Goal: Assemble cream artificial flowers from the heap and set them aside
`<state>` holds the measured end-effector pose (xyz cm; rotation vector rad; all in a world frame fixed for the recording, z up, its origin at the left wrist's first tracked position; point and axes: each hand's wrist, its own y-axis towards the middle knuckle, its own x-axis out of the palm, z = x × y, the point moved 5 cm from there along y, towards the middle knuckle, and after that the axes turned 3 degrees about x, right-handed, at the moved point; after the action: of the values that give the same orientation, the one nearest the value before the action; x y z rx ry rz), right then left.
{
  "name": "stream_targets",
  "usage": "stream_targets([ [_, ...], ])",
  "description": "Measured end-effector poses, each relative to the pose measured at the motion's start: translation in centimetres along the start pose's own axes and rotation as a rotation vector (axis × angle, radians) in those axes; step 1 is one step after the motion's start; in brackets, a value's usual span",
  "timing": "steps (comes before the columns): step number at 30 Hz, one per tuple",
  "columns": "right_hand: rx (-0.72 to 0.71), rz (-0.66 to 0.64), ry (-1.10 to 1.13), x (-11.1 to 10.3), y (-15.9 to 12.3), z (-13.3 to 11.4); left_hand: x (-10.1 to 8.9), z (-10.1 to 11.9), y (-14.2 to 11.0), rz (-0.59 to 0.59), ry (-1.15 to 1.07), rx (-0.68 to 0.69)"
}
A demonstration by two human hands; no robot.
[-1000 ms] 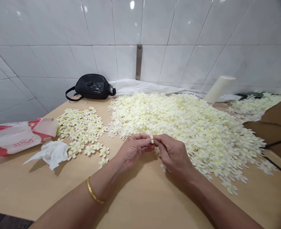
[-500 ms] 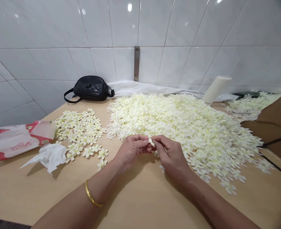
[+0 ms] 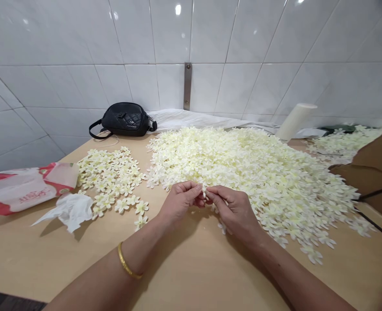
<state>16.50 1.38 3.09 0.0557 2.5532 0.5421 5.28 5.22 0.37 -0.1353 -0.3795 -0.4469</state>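
My left hand (image 3: 179,205) and my right hand (image 3: 234,211) meet fingertip to fingertip over the wooden table (image 3: 191,276). Both pinch one small cream fabric flower (image 3: 204,191) between thumb and fingers. A gold bangle (image 3: 126,262) circles my left wrist. Right behind my hands lies a big heap of the same cream flowers (image 3: 252,172). A smaller, flatter patch of flowers (image 3: 111,179) is spread out to the left of my left hand.
A red and white tissue pack (image 3: 22,188) with a crumpled tissue (image 3: 69,209) lies at the left. A black quilted bag (image 3: 123,119) sits against the tiled wall. A white roll (image 3: 296,121), more flowers (image 3: 343,142) and a brown surface (image 3: 377,168) are at the right.
My hands have stayed together on the flower, with small shifts of the fingers. The view has wobbled slightly; the heaps lie as before.
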Motion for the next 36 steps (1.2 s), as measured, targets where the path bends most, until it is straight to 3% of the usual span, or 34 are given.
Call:
stream_targets([
  [14,0.020,0.020,-0.070,-0.2,0.1,-0.1,0.3,-0.5,-0.1,-0.018,-0.056,-0.029],
  [21,0.004,-0.022,-0.006,0.1,0.1,-0.6,-0.2,-0.3,0.0,0.055,-0.013,0.014],
  [29,0.127,0.053,-0.084,0.3,-0.3,0.5,0.3,-0.7,-0.2,0.074,-0.011,0.009],
  [32,0.132,0.071,-0.011,0.3,-0.3,0.5,0.5,-0.8,-0.2,0.068,-0.046,-0.009],
  [36,0.281,0.088,0.323,0.2,0.0,1.5,0.3,-0.9,-0.2,0.094,-0.097,-0.026],
])
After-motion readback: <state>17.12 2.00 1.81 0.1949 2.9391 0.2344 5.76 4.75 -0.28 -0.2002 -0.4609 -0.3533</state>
